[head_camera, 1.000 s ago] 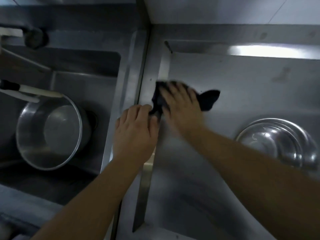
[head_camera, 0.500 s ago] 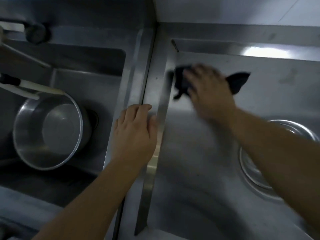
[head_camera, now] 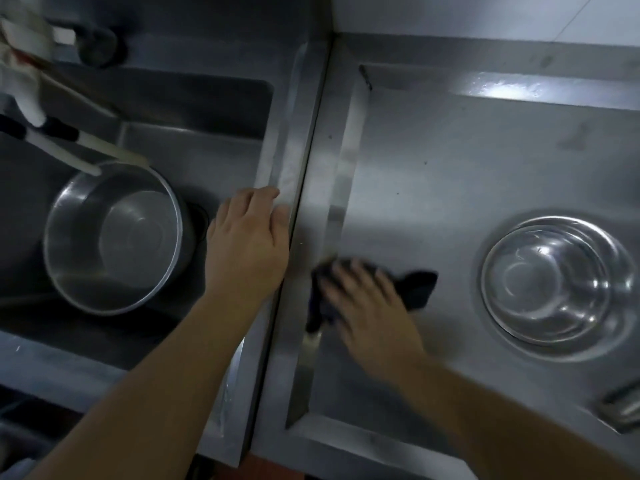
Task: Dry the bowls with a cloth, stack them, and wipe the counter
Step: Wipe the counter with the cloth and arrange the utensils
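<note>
Cloth, dark and crumpled, lies flat on the steel bench near its left raised edge, pressed down under the right hand. That hand is blurred, its fingers spread and fairly straight over the cloth, palm down; one corner of the fabric sticks out to the right of the hand and another bit trails toward the near side on the left. The left hand rests palm down, fingers relaxed and holding nothing, on the rim between the bench and the sink, just left of the seam. Right of the cloth, well apart from it, the stacked steel bowls sit upright on the bench. In the sink on the left stands a larger steel pot, with pale-handled utensils leaning over its far rim.
</note>
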`<state>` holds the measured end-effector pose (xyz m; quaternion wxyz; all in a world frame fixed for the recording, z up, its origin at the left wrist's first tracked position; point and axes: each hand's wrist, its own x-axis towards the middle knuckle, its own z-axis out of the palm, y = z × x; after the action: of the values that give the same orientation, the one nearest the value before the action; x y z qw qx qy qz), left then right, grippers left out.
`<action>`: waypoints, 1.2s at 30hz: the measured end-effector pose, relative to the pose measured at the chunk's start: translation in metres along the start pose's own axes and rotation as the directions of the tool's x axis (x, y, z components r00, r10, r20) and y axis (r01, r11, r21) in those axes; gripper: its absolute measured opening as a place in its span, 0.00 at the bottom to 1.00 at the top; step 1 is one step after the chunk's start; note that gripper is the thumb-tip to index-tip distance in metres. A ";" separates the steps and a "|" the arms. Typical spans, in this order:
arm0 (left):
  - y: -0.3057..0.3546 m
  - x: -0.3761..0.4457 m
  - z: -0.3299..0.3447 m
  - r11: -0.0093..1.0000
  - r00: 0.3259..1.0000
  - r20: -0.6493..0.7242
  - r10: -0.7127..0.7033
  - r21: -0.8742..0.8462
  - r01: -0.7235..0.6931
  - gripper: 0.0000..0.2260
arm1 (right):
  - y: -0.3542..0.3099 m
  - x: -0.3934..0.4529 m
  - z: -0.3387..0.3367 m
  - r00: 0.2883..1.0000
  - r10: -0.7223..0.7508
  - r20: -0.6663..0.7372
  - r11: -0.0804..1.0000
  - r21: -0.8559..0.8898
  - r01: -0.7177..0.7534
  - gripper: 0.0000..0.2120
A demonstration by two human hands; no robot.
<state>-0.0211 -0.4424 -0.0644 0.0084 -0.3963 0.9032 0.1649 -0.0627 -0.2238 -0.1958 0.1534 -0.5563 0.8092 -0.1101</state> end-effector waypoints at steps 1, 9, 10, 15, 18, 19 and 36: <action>-0.001 -0.002 0.000 1.000 1.000 0.004 0.005 -0.002 -0.005 0.20 | -0.007 -0.033 0.009 0.990 -0.124 0.062 0.991 -0.033 0.126 0.33; -0.020 -0.040 -0.009 0.999 0.998 0.055 0.043 0.004 -0.043 0.18 | 0.022 -0.012 -0.018 0.972 -0.189 0.139 0.977 -0.076 0.201 0.27; -0.024 -0.047 -0.012 0.999 0.997 0.066 0.047 0.004 -0.047 0.20 | 0.028 0.015 -0.028 0.998 -0.013 0.066 1.000 -0.022 0.014 0.27; -0.050 -0.081 -0.023 0.998 0.996 0.058 0.066 0.012 -0.067 0.20 | 0.048 0.124 -0.060 0.858 0.510 -0.064 0.842 0.241 -0.482 0.29; -0.061 -0.097 -0.023 0.996 0.994 0.072 0.080 0.021 -0.081 0.20 | 0.046 0.123 -0.058 0.885 0.465 -0.032 0.868 0.216 -0.448 0.29; -0.062 -0.100 -0.023 0.996 0.993 0.080 0.086 0.022 -0.088 0.20 | 0.041 0.107 -0.054 0.911 0.411 -0.035 0.899 0.180 -0.399 0.29; -0.003 -0.111 0.026 0.966 0.933 0.258 0.251 -0.004 -0.259 0.22 | -0.051 -0.146 -0.001 0.963 -0.049 0.265 0.999 -0.008 0.052 0.29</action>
<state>0.0537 -0.3574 -0.0738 0.1094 -0.2509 0.9406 0.2009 0.0302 -0.1061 -0.1586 0.2530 -0.5876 0.7679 -0.0328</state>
